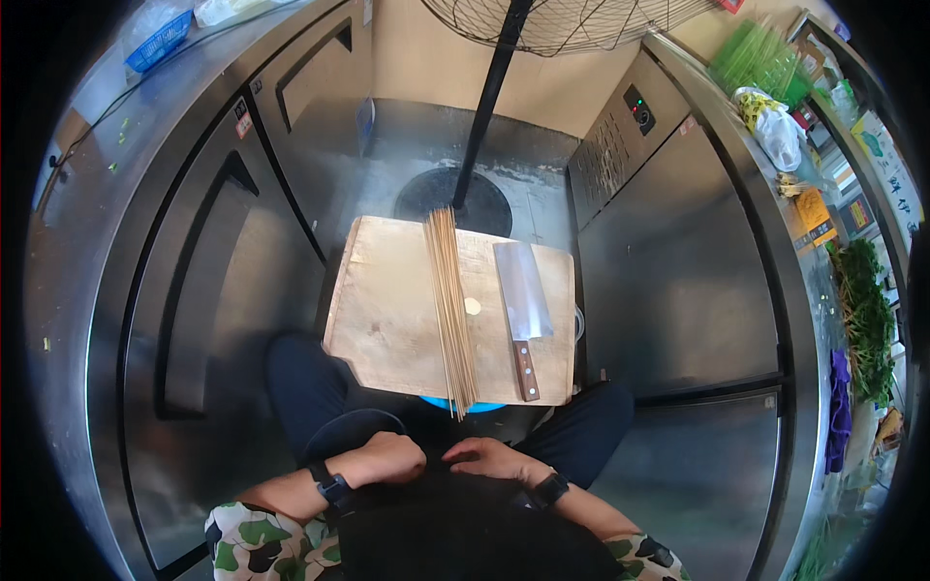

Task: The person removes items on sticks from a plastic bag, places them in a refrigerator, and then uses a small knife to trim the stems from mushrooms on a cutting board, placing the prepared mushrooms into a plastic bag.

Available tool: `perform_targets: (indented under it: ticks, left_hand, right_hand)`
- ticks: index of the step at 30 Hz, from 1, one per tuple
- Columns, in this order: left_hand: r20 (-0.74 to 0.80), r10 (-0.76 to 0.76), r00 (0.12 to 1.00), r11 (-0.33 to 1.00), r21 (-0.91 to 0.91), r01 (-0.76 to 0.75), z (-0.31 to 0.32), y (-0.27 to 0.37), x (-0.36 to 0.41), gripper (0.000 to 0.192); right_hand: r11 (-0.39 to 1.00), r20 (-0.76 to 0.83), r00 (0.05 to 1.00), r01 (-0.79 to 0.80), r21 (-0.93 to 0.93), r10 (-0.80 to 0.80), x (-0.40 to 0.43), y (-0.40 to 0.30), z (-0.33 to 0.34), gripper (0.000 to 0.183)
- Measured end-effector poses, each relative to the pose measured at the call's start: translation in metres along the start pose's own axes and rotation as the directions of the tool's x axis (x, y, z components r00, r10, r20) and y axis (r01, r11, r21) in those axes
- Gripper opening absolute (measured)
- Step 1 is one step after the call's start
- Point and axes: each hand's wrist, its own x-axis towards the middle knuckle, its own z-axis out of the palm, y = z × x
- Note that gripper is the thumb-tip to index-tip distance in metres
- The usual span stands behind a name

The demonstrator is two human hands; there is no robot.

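Note:
A wooden cutting board [392, 290] lies before me, just beyond my hands. A bundle of thin bamboo skewers [449, 305] runs lengthwise across it, the near tips sticking out past the board's near edge. Right of the bundle lies a cleaver [523, 290] with a riveted wooden handle, its blade pointing away from me. A small pale round piece [472, 306] sits between them. Over my lap, my left hand [390, 456] is curled, its fingertips hidden. Opposite it, my right hand [494, 459] has thumb and fingers apart with nothing visible in it. Neither hand touches the board.
Stainless steel cabinets [211, 290] and a refrigerated counter [676, 269] close in on both sides. A fan's black pole [487, 109] stands behind the board. Leafy greens [864, 319], a purple cloth [838, 410] and bags line the right counter. A blue basket [160, 41] sits far left.

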Motion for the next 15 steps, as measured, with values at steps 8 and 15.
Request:
perform_targets:
  ticks: [8, 15]
  left_hand:
    - [0.238, -0.145, 0.960, 0.987, 0.106, 0.123, 0.023, 0.001, 0.040, 0.025]
    - [0.008, -0.078, 0.997, 0.982, -0.171, 0.078, 0.008, 0.002, 0.011, 0.026]
  right_hand:
    - [0.887, 0.309, 0.950, 0.101, -0.451, 0.049, 0.042, 0.035, 0.012, 0.034]
    - [0.925, 0.271, 0.947, -0.062, -0.375, 0.174, 0.029, 0.006, 0.009, 0.046]
